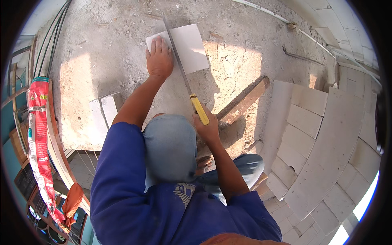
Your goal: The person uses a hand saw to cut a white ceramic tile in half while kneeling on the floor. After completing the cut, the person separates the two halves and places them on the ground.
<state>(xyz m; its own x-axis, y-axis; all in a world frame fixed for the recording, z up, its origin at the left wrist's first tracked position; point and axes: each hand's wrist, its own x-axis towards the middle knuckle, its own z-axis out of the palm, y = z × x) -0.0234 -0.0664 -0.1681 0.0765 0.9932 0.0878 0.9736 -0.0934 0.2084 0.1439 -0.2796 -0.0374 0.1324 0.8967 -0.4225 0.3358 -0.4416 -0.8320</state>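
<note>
A white block lies on the dusty concrete floor at the top middle, crossed near its left part by the long steel blade of a hand saw. My left hand lies flat on the block just left of the blade, fingers stretched out. My right hand is closed on the saw's yellow handle, lower right of the block, beside my bent knee. The tips of some right-hand fingers are hidden by the handle.
Cut white blocks sit at left; a wooden plank lies right of the saw. A block wall curves along the right. A red wrapped bundle and cables line the left edge. A white pipe runs along the top.
</note>
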